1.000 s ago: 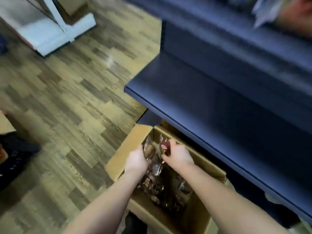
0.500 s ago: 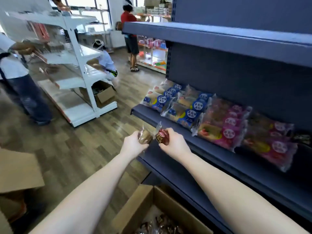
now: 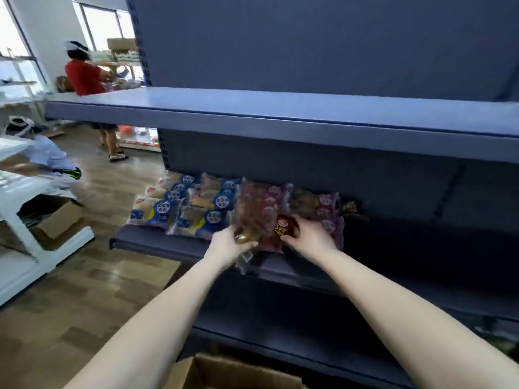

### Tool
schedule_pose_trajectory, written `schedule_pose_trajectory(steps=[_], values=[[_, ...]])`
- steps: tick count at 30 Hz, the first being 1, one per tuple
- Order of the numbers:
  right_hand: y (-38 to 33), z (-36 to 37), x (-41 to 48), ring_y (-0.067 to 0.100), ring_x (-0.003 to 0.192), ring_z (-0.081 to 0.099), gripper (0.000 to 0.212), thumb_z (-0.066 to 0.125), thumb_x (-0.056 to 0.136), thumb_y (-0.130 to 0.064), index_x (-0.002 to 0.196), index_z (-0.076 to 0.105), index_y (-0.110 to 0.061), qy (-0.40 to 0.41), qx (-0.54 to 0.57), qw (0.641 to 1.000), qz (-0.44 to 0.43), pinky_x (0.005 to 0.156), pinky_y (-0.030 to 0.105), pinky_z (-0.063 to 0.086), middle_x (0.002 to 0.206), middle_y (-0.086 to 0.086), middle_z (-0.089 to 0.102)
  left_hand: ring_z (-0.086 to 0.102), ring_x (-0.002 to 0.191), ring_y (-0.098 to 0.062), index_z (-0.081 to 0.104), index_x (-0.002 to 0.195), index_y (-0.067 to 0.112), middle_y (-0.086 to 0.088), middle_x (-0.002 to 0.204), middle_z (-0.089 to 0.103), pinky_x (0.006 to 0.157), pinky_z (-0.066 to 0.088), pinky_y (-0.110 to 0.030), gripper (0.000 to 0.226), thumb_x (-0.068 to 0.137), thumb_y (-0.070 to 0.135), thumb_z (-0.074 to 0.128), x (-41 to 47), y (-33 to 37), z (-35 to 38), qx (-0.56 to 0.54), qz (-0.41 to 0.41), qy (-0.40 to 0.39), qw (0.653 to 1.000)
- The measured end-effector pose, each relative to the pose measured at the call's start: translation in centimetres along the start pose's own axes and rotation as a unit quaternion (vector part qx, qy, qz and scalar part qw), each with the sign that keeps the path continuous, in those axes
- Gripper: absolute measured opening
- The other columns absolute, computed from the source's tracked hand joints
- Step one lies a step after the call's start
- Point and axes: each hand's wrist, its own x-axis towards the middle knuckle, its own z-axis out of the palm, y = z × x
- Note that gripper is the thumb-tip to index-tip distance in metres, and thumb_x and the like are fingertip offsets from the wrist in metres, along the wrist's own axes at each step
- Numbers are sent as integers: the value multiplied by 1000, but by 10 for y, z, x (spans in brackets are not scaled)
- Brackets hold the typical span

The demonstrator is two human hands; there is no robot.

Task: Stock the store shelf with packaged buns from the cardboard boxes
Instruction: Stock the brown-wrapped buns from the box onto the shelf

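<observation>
Left hand grips a clear bun, right hand a red bun. Best released right of the grips — on bare shelf, not atop packs.

Hands: two, left hand and right hand, each holding one bun packet. Held packets: two, one clear-wrapped packet and one dark red packet. Stocked packets: two kinds, blue-labelled packets and pink-labelled packets; blur prevents a count per kind. Dark shelf boards: three, upper board, middle board, lower board. Cardboard boxes plainly seen: two, near box and far box. Background persons: two, person in red and person in white.
</observation>
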Motion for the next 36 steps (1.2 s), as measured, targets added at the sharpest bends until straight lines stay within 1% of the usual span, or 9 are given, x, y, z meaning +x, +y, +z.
schedule_pose_trajectory(steps=[9, 16, 19, 22, 24, 27, 31, 33, 36], values=[[149, -81, -74, 31, 92, 65, 39, 59, 88, -45, 111, 60, -14, 75, -50, 974, 206, 65, 29, 44, 101, 11, 69, 60, 110, -20, 63, 121, 16, -2, 117, 66, 79, 40, -21, 45, 85, 42, 66, 18, 123, 117, -60, 162, -156, 972], [206, -79, -130, 35, 101, 63, 49, 63, 88, -36, 128, 51, -11, 113, -25, 956, 271, 79, 36, 48, 109, 18, 67, 59, 110, -25, 54, 127, 10, -7, 117, 64, 79, 43, -26, 62, 83, 52, 65, 2, 165, 192, -8, 205, -213, 955], [218, -78, -137, 34, 111, 56, 53, 61, 90, -29, 135, 43, -10, 106, -33, 958, 265, 88, 35, 45, 122, 18, 59, 58, 108, -27, 52, 122, 9, -10, 115, 62, 73, 39, -27, 55, 85, 48, 63, -1, 172, 213, 33, 226, -201, 952], [223, -72, -138, 37, 114, 47, 51, 51, 95, -31, 140, 40, -10, 100, -148, 950, 255, 91, 41, 43, 130, 15, 48, 45, 120, -32, 39, 139, 12, -11, 134, 45, 94, 39, -39, 65, 89, 52, 53, -8, 176, 218, 179, 257, -101, 944], [224, -66, -136, 40, 111, 49, 51, 42, 93, -37, 136, 47, -9, 103, -219, 944, 223, 85, 47, 47, 130, 16, 50, 48, 117, -37, 44, 138, 10, -12, 137, 46, 97, 39, -48, 62, 91, 50, 44, -11, 172, 223, 208, 281, -41, 936], [228, -57, -131, 36, 129, 34, 58, 32, 97, -51, 146, 32, -18, 10, -242, 942, 233, 103, 46, 33, 150, 10, 30, 57, 108, -41, 60, 125, 8, -15, 130, 57, 93, 46, -53, 54, 92, 45, 39, -12, 163, 231, 181, 319, -50, 929], [234, -53, -125, 41, 133, 26, 56, 32, 97, -48, 150, 20, -32, -22, -233, 941, 243, 110, 44, 24, 157, 14, 8, 27, 139, -33, 28, 148, 15, -7, 154, 28, 110, 26, -41, 66, 94, 51, 38, -10, 152, 236, 186, 322, -95, 924], [237, -58, -121, 42, 129, 31, 53, 35, 97, -43, 148, 21, -39, -27, -210, 944, 254, 108, 42, 28, 157, 19, 9, 34, 135, -34, 36, 145, 13, -9, 150, 36, 109, 31, -42, 73, 86, 55, 31, -7, 149, 236, 189, 335, -89, 919], [245, -65, -113, 38, 121, 39, 54, 36, 96, -41, 147, 19, -44, -27, -213, 943, 253, 100, 41, 33, 147, 16, 34, 34, 137, -34, 38, 144, 11, -12, 148, 39, 112, 27, -41, 66, 89, 48, 42, 3, 149, 237, 184, 346, -71, 917]])
